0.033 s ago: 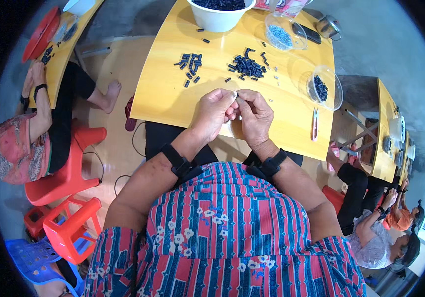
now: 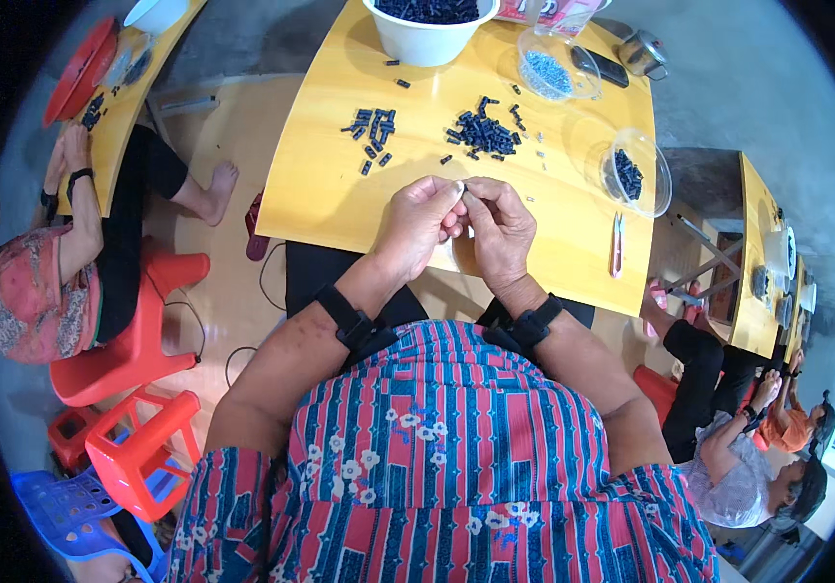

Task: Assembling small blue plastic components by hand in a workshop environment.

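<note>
Over the near edge of the yellow table (image 2: 320, 209), my left hand (image 2: 419, 223) and my right hand (image 2: 505, 228) meet with fingertips pinched together. A small dark piece (image 2: 465, 191) shows between the thumbs and forefingers; the fingers cover most of it. Just beyond my hands lies a heap of small black plastic parts (image 2: 483, 134). To its left is a looser group of similar black parts (image 2: 374, 128), some side by side. A few tiny pale pieces (image 2: 541, 154) are scattered right of the heap.
A white tub of black parts (image 2: 434, 41) stands at the far edge. On the right are a clear bowl with blue bits (image 2: 534, 89), a phone (image 2: 604, 66), a metal cup (image 2: 644, 54), a clear bowl of black parts (image 2: 658, 175) and small snips (image 2: 617, 248). Other people sit both sides.
</note>
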`<state>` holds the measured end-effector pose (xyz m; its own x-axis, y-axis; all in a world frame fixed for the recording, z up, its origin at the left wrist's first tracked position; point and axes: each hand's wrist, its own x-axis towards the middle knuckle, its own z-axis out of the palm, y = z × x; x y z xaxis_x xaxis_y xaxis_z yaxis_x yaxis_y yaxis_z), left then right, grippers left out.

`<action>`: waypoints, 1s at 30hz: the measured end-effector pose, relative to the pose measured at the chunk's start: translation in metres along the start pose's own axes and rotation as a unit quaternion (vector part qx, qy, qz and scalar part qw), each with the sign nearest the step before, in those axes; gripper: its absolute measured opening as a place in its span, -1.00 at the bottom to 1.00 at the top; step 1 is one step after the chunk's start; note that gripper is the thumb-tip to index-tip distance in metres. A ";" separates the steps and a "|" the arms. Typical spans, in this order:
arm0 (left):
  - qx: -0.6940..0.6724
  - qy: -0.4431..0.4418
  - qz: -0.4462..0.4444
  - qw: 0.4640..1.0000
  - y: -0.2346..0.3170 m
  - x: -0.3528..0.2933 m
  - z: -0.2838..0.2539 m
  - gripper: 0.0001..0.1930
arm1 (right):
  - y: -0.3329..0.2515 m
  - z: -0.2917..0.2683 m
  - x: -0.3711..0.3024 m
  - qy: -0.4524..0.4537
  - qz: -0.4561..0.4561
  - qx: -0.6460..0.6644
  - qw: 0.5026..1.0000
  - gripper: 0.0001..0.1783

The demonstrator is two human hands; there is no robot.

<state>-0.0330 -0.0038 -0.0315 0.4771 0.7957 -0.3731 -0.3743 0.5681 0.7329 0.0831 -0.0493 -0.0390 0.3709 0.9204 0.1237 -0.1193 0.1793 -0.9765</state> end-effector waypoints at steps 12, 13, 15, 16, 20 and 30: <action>0.121 -0.057 -0.027 0.991 0.017 -0.001 -0.010 -0.84 | -0.020 -0.021 0.015 -0.090 -0.045 -0.168 0.981 -0.93; 0.119 -0.057 -0.028 0.991 0.020 -0.002 -0.011 -0.84 | -0.024 -0.023 0.017 -0.090 -0.043 -0.169 0.981 -0.93; 0.275 -0.048 0.047 0.959 0.023 -0.002 -0.012 -0.86 | -0.033 -0.026 0.025 -0.140 -0.112 -0.258 0.949 -0.91; 0.274 -0.047 0.047 0.959 0.020 -0.001 -0.015 -0.86 | -0.035 -0.026 0.030 -0.142 -0.111 -0.258 0.949 -0.91; 0.404 -0.021 0.194 0.894 0.010 0.001 -0.013 -0.89 | -0.031 -0.032 0.056 -0.083 -0.097 -0.370 0.920 -0.88; 0.394 -0.033 0.173 0.902 0.015 -0.002 -0.013 -0.94 | -0.032 -0.008 0.082 -0.125 -0.176 -0.589 0.779 -0.89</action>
<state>-0.0498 0.0062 -0.0274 0.4960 0.8679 -0.0279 0.1596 -0.0595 0.9854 0.1246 0.0180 0.0006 -0.0184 0.9517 0.3066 0.9317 0.1276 -0.3400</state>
